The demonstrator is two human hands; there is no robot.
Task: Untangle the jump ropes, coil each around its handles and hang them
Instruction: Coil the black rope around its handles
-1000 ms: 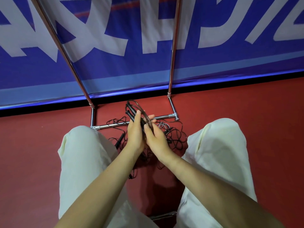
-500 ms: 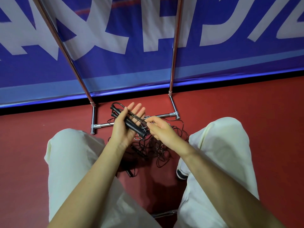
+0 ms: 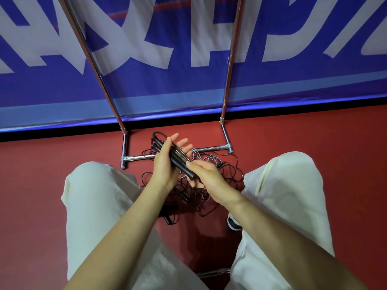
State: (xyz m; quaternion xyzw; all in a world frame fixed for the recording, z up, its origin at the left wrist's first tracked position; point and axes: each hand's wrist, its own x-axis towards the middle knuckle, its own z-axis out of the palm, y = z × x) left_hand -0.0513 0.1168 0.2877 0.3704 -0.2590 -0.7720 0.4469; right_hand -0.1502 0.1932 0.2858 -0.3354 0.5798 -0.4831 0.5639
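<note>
Since a second ago I have laid the two black handles (image 3: 171, 158) flat across my left palm instead of holding the loop upright, and my right hand has slid down to their near ends.

Taking the rack's base bar (image 3: 209, 148) as my mark: my left hand (image 3: 165, 164) hovers just in front of its left half, fingers spread wide and straight, the handles resting diagonally on them with wire turns lying alongside. My right hand (image 3: 206, 176), in front of the bar's middle, pinches the lower ends of the handles with curled fingers. Below both hands, on the red floor (image 3: 293, 130) in front of the bar, lies the tangled heap of ropes (image 3: 209, 185), some strands crossing the bar itself.

I judge I am coiling the first rope around its handles. Next, I should wrap the loose tail tight and tuck it, then lift it to the rack.

The rack's top is cut off, so the hanging place is unseen. I cannot count the ropes in the heap, nor see where my coil's free end runs.
</note>
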